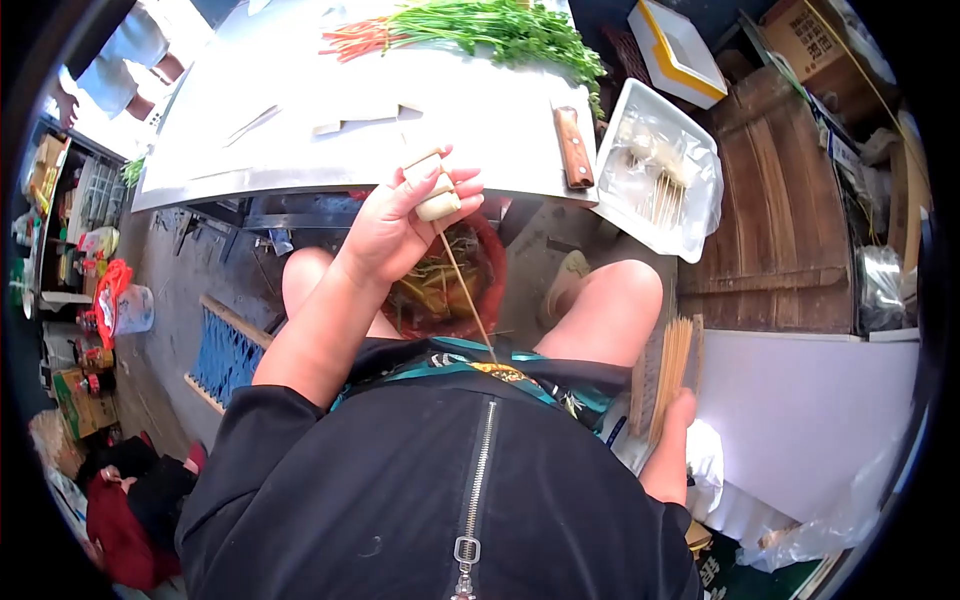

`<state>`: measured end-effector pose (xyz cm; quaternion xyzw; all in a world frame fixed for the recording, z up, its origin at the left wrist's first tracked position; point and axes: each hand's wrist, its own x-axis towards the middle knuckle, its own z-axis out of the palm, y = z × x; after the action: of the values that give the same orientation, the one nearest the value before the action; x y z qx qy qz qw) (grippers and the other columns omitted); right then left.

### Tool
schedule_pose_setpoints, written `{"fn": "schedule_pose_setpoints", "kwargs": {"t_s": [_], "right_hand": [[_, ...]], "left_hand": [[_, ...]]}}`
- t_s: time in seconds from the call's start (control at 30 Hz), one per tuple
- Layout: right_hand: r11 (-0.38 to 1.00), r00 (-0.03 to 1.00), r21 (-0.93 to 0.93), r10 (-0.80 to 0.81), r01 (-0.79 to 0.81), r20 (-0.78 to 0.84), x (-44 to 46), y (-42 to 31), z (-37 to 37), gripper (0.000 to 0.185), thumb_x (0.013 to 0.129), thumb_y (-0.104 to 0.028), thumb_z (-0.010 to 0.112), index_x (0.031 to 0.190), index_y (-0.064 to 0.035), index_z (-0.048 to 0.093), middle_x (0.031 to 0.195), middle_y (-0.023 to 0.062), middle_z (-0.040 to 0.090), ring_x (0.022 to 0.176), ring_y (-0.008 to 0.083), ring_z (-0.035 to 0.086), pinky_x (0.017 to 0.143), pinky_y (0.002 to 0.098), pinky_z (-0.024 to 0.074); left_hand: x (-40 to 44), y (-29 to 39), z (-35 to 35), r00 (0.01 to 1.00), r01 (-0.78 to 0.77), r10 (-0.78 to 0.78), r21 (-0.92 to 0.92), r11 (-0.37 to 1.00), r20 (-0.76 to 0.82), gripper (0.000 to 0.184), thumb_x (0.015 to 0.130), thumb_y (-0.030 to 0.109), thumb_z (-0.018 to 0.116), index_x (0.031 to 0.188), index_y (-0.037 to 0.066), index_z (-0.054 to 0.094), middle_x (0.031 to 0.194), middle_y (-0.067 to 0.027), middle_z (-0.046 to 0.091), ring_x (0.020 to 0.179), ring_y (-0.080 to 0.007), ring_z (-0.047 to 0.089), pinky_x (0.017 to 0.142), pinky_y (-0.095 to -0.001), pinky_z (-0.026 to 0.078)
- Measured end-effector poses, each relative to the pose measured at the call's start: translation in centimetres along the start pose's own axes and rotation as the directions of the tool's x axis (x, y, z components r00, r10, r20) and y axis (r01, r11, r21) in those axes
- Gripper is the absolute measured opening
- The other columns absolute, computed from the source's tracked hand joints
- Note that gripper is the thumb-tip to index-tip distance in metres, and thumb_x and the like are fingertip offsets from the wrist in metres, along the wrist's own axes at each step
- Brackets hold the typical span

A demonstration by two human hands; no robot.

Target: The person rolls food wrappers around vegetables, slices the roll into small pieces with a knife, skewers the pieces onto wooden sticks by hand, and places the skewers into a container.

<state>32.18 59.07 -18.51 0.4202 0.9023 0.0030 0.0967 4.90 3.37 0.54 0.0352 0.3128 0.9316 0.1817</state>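
Note:
My left hand (395, 225) is closed round a thin wooden skewer (460, 275) just past the table's near edge. Several pale, cylinder-shaped food pieces (437, 206) are threaded along its upper part, between my fingers; their kind is unclear. The skewer's lower end points down toward my lap. At my right side, my right hand (682, 408) is against a bundle of bare skewers (676, 365); its fingers are hidden. On the white table (230, 165) lie a few pale strips (326, 128) and a knife with a wooden handle (573, 148).
Leafy greens (490, 25) lie at the table's back. To the right are a white tray (640, 235) with loaded skewers and a foam box (680, 50). Below the table edge stands a red basin (490, 285). Other people (130, 520) are at the left, near a blue woven stool (230, 350).

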Motion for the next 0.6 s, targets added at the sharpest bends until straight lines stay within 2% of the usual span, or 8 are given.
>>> {"fn": "schedule_pose_setpoints", "kwargs": {"t_s": [0.03, 0.1, 0.17, 0.23, 0.37, 0.4, 0.47, 0.6], "right_hand": [[1.000, 1.000, -0.001, -0.010, 0.010, -0.005, 0.7, -0.3, -0.2, 0.015, 0.091, -0.013, 0.058, 0.095, -0.0011, 0.066, 0.096, 0.0199, 0.068, 0.085, 0.0419, 0.063, 0.077, 0.0476, 0.0516], [0.939, 0.902, 0.202, -0.185, 0.280, -0.390, 1.6, -2.5, -3.2, 0.014, 0.094, -0.013, 0.056, 0.100, -0.0011, 0.061, 0.091, 0.0178, 0.067, 0.080, 0.0371, 0.063, 0.074, 0.0435, 0.0517], [0.677, 0.903, 0.610, -0.214, 0.411, -0.372, -0.9, -9.1, -9.1, 0.014, 0.096, -0.013, 0.056, 0.103, -0.0017, 0.059, 0.085, 0.0113, 0.065, 0.073, 0.0239, 0.062, 0.069, 0.0358, 0.0512], [0.285, 0.873, 0.867, -0.399, 0.409, -0.281, -7.1, -17.1, -15.6, 0.018, 0.100, -0.015, 0.052, 0.107, -0.0005, 0.060, 0.083, 0.0034, 0.061, 0.072, 0.0096, 0.057, 0.065, 0.0274, 0.0483], [0.091, 0.556, 0.839, -0.786, 0.536, -0.271, -15.0, -25.2, -20.8, 0.038, 0.093, 0.001, 0.054, 0.130, -0.0005, 0.059, 0.083, 0.0019, 0.061, 0.073, 0.0085, 0.057, 0.070, 0.0248, 0.0496], [-0.124, 0.398, 0.776, -0.802, 0.619, -0.446, -15.5, -27.3, -20.1, 0.042, 0.090, 0.004, 0.055, 0.131, -0.0015, 0.060, 0.081, 0.0014, 0.062, 0.069, 0.0090, 0.056, 0.066, 0.0242, 0.0489], [-0.165, 0.312, 0.725, -0.823, 0.668, -0.475, -17.1, -30.7, -20.4, 0.037, 0.087, 0.007, 0.060, 0.123, -0.0002, 0.065, 0.076, 0.0081, 0.063, 0.064, 0.0137, 0.058, 0.061, 0.0263, 0.0483], [-0.169, 0.271, 0.689, -0.834, 0.704, -0.481, -18.3, -34.1, -20.3, 0.036, 0.087, 0.004, 0.063, 0.122, -0.0039, 0.066, 0.073, 0.0109, 0.059, 0.061, 0.0175, 0.056, 0.060, 0.0262, 0.0471]], "left_hand": [[0.0, 0.3, 0.1, 1.000, -0.011, 0.011, -0.001, 1.000, -0.003, 0.045, 0.100, 0.013, 0.054, 0.140, 0.003, 0.037, 0.130, -0.0263, 0.054, 0.119, -0.0335, 0.058, 0.102, -0.0438, 0.051], [0.0, 0.8, 0.4, 0.996, -0.070, 0.073, 0.057, 0.996, -0.047, 0.043, 0.099, 0.009, 0.053, 0.139, 0.003, 0.038, 0.130, -0.0258, 0.053, 0.120, -0.0341, 0.058, 0.104, -0.0439, 0.050], [0.1, 1.2, 0.4, 0.996, -0.074, 0.075, 0.035, 0.997, -0.044, 0.042, 0.099, 0.007, 0.053, 0.138, 0.003, 0.039, 0.130, -0.0253, 0.053, 0.120, -0.0346, 0.057, 0.105, -0.0441, 0.050], [0.2, 1.5, 0.8, 0.996, -0.080, 0.080, 0.011, 0.997, -0.029, 0.039, 0.099, 0.006, 0.052, 0.136, 0.002, 0.040, 0.130, -0.0244, 0.053, 0.121, -0.0357, 0.056, 0.105, -0.0443, 0.050], [-0.1, 1.9, 1.4, 0.990, -0.132, 0.130, -0.046, 0.990, -0.047, 0.038, 0.099, 0.005, 0.051, 0.135, 0.002, 0.041, 0.131, -0.0249, 0.052, 0.123, -0.0359, 0.054, 0.105, -0.0448, 0.049], [-0.2, 2.1, 1.4, 0.986, -0.149, 0.144, -0.048, 0.988, -0.086, 0.037, 0.099, 0.005, 0.051, 0.135, 0.001, 0.041, 0.131, -0.0249, 0.051, 0.124, -0.0362, 0.053, 0.106, -0.0451, 0.049], [-0.7, 2.5, 1.4, 0.977, -0.174, 0.166, -0.049, 0.983, -0.134, 0.036, 0.099, 0.004, 0.050, 0.134, 0.001, 0.042, 0.131, -0.0250, 0.051, 0.125, -0.0364, 0.052, 0.106, -0.0453, 0.049], [-1.5, 3.4, 0.9, 0.954, -0.232, 0.195, -0.144, 0.962, -0.228, 0.033, 0.100, 0.003, 0.048, 0.132, -0.003, 0.042, 0.131, -0.0247, 0.051, 0.125, -0.0377, 0.052, 0.107, -0.0460, 0.048]]}}
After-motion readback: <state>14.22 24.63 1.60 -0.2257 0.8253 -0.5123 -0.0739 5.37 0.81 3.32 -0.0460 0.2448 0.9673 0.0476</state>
